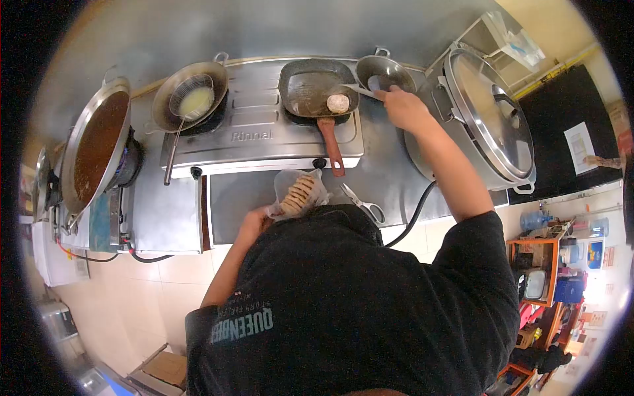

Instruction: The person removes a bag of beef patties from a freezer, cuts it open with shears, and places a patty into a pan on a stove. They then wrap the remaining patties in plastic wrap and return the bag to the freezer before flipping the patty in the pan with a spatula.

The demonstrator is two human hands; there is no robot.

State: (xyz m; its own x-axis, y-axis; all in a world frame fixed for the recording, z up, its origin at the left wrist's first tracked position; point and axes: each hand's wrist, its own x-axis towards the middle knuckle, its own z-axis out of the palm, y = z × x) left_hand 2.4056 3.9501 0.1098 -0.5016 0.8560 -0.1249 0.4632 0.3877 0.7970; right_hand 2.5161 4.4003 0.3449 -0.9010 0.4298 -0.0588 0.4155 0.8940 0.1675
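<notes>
My left hand [254, 223] is closed on a clear plastic bag [315, 191] in front of the stove. Inside the bag lies a row of stacked, pale brown round patties [296, 195]. My right hand [404, 107] is closed around a light-coloured flat utensil [363, 91]; its exact kind is hard to make out. The utensil reaches over the right rim of a dark square frying pan [310, 89] with a reddish-brown handle. One round, whitish patty [338, 103] sits at that pan's lower right, close to the utensil. White-handled scissors [363, 203] rest on the counter right of the bag.
On the left stand a large wok of brown liquid [99, 148] and a wok [162, 105] holding a strainer [193, 103]. The pan is on a two-burner stove [251, 142]. Beyond my right hand are a small wok [389, 66] and a big lidded cooker [489, 112].
</notes>
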